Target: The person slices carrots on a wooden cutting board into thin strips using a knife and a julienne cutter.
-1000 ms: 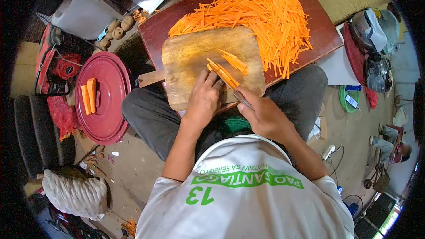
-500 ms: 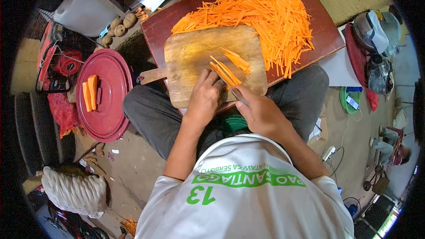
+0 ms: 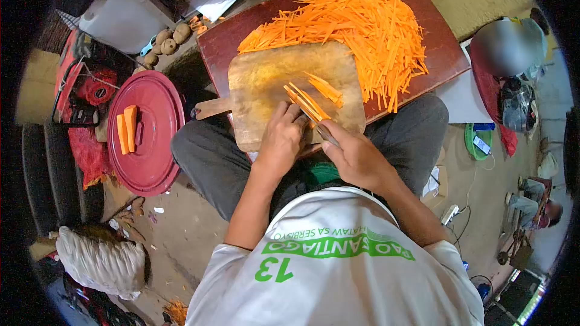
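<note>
A wooden cutting board point(image 3: 260, 78) lies tilted across my lap against the dark red table. On its near part my left hand point(image 3: 283, 133) is closed, its bent fingertips pressing a small stack of carrot slices point(image 3: 301, 98). My right hand point(image 3: 357, 156) is wrapped around a knife point(image 3: 327, 134), its blade at the near end of that stack; most of the handle is hidden in my palm. A few cut carrot sticks point(image 3: 325, 89) rest on the board just right of the stack. Beyond the board a large heap of carrot strips point(image 3: 368, 30) spreads over the table.
The dark red table point(image 3: 214, 45) stands ahead of my knees. Two peeled carrot pieces point(image 3: 127, 130) lie on a round red lid point(image 3: 160, 163) at left. Several brown round things point(image 3: 168, 43) sit beyond it. At right are a green basket point(image 3: 477, 145) with a phone and a seated person point(image 3: 534, 202).
The view has shifted slightly, so the board and table appear a little lower and further right. Both hands keep nearly the same hold, with the knife still at the carrot slices.
</note>
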`<state>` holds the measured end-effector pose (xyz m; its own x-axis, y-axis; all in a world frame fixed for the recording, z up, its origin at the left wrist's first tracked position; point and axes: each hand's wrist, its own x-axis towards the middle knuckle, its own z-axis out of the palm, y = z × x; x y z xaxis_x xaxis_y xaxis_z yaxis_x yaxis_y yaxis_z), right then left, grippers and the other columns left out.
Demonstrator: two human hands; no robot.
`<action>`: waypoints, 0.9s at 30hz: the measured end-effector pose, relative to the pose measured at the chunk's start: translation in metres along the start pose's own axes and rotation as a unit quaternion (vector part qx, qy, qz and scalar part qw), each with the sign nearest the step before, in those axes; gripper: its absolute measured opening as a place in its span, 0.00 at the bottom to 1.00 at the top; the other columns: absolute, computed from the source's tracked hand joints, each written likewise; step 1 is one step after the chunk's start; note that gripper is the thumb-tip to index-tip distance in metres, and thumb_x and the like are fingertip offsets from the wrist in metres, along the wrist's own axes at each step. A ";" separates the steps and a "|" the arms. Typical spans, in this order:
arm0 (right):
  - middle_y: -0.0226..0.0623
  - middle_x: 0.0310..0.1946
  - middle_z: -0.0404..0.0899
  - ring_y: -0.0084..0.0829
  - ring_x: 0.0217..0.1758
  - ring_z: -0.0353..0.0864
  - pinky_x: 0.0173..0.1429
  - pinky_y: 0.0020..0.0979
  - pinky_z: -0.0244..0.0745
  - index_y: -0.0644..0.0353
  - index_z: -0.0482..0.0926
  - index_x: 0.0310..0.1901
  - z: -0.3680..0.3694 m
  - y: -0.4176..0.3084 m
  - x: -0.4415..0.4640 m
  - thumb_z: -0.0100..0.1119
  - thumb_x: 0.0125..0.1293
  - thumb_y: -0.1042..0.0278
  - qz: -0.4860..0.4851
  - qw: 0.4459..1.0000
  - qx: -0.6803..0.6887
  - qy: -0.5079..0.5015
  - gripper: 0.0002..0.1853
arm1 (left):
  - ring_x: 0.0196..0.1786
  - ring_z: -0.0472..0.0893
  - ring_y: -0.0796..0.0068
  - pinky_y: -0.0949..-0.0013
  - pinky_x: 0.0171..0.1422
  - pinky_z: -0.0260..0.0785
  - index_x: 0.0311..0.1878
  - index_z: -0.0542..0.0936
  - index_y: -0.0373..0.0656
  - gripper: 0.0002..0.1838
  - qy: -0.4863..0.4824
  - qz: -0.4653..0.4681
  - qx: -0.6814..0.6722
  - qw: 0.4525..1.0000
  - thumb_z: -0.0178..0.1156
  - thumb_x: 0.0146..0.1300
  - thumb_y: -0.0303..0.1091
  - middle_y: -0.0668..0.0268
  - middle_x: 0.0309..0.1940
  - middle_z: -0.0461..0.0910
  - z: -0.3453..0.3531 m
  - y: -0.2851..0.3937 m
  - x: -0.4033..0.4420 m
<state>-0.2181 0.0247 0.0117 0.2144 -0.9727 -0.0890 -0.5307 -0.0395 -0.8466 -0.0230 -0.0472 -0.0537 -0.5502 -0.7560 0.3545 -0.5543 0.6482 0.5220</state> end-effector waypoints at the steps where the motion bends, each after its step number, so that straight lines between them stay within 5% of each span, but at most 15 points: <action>1: 0.66 0.46 0.85 0.68 0.53 0.86 0.55 0.59 0.80 0.66 0.73 0.67 0.002 0.002 0.005 0.56 0.81 0.66 0.007 1.000 -0.010 -0.005 0.19 | 0.55 0.78 0.49 0.52 0.64 0.77 0.49 0.89 0.32 0.16 -0.003 0.005 0.004 1.000 0.67 0.56 0.25 0.53 0.50 0.82 -0.001 -0.001 0.000; 6: 0.66 0.49 0.85 0.65 0.55 0.86 0.56 0.52 0.81 0.68 0.73 0.70 0.003 0.001 0.028 0.56 0.81 0.67 0.037 0.997 -0.059 -0.043 0.21 | 0.56 0.78 0.48 0.52 0.64 0.77 0.50 0.89 0.32 0.17 -0.031 -0.005 -0.013 0.999 0.67 0.56 0.25 0.52 0.51 0.82 -0.011 0.003 0.003; 9: 0.66 0.49 0.85 0.66 0.54 0.86 0.55 0.52 0.81 0.68 0.74 0.70 -0.007 -0.009 0.008 0.56 0.81 0.67 0.035 0.999 0.014 -0.039 0.21 | 0.56 0.78 0.48 0.51 0.64 0.77 0.50 0.89 0.33 0.17 -0.026 -0.006 -0.005 1.000 0.68 0.56 0.25 0.53 0.51 0.82 -0.007 0.002 -0.003; 12: 0.66 0.43 0.86 0.68 0.51 0.86 0.52 0.62 0.79 0.65 0.71 0.67 -0.001 -0.008 -0.006 0.57 0.81 0.64 0.024 0.999 -0.024 -0.013 0.20 | 0.56 0.78 0.49 0.51 0.64 0.76 0.50 0.89 0.33 0.17 -0.011 0.003 0.007 1.000 0.67 0.56 0.25 0.53 0.50 0.82 -0.008 0.002 -0.004; 15: 0.66 0.45 0.86 0.68 0.51 0.86 0.53 0.61 0.79 0.66 0.71 0.68 0.014 0.000 0.013 0.57 0.81 0.65 -0.043 0.998 -0.046 0.027 0.20 | 0.56 0.78 0.49 0.51 0.64 0.75 0.50 0.89 0.33 0.16 0.008 0.013 0.036 0.999 0.66 0.58 0.27 0.53 0.49 0.82 -0.001 0.001 -0.006; 19: 0.64 0.46 0.85 0.66 0.50 0.86 0.51 0.53 0.80 0.68 0.75 0.66 0.000 -0.017 0.030 0.56 0.81 0.68 0.060 0.997 -0.031 -0.042 0.18 | 0.56 0.78 0.49 0.52 0.63 0.75 0.49 0.89 0.33 0.16 -0.009 -0.012 0.025 1.000 0.67 0.59 0.29 0.53 0.48 0.81 -0.003 0.000 -0.007; 22: 0.64 0.45 0.85 0.67 0.49 0.86 0.50 0.53 0.80 0.68 0.74 0.67 0.005 0.000 0.006 0.56 0.81 0.69 -0.017 1.000 -0.017 0.016 0.19 | 0.55 0.78 0.49 0.52 0.63 0.74 0.48 0.89 0.33 0.16 -0.020 -0.020 0.014 1.000 0.69 0.57 0.30 0.52 0.47 0.81 -0.009 0.003 -0.006; 27: 0.65 0.48 0.85 0.65 0.54 0.86 0.54 0.52 0.79 0.68 0.73 0.69 0.014 -0.002 0.008 0.55 0.81 0.69 0.039 0.999 -0.029 -0.015 0.20 | 0.54 0.77 0.49 0.51 0.60 0.74 0.45 0.89 0.33 0.16 0.018 0.009 0.006 1.000 0.71 0.52 0.28 0.52 0.46 0.80 0.000 -0.004 -0.006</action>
<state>-0.2040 0.0202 0.0049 0.1952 -0.9659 -0.1699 -0.5927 0.0218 -0.8051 -0.0175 -0.0455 -0.0575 -0.5374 -0.7472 0.3910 -0.5524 0.6622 0.5062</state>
